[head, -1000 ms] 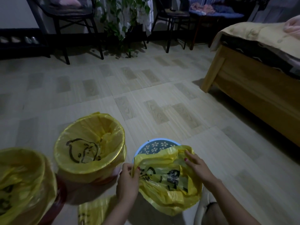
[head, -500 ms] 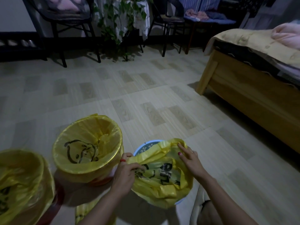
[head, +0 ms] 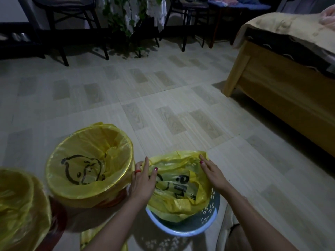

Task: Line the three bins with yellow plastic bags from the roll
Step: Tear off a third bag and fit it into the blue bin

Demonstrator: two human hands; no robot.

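Right now your two hands are spreading the mouth of the crumpled yellow plastic bag with black printing [head: 178, 187] over the pale blue perforated round bin [head: 183, 227] that sits on the floor straight in front of you. Your left hand [head: 143, 180] pinches the bag's left edge, thumb inside the mouth and fingers outside, so you can draw that edge toward the rim. Your right hand [head: 213, 173] lies on the far right edge with its fingers straight and close together, pressing the film outward and down. The near rim is bare and the bag sags inside there, so by my reading the cuff still has to be folded over on your side. Beneath your left forearm, a flat strip of yellow plastic [head: 90, 238] lies on the floor, perhaps the roll; I cannot tell.

Just left, the second round bin lined in yellow with a cartoon face [head: 89, 165] stands touching or almost touching your left knuckles, so that side is tight. The third yellow-lined bin [head: 20, 209] sits at the lower left corner. To the right and ahead, the striped tile floor [head: 181, 105] gives open room. Farther right stands a wooden bed frame [head: 282, 84]; farthest are dark chairs [head: 76, 19] and a leafy plant [head: 125, 20].
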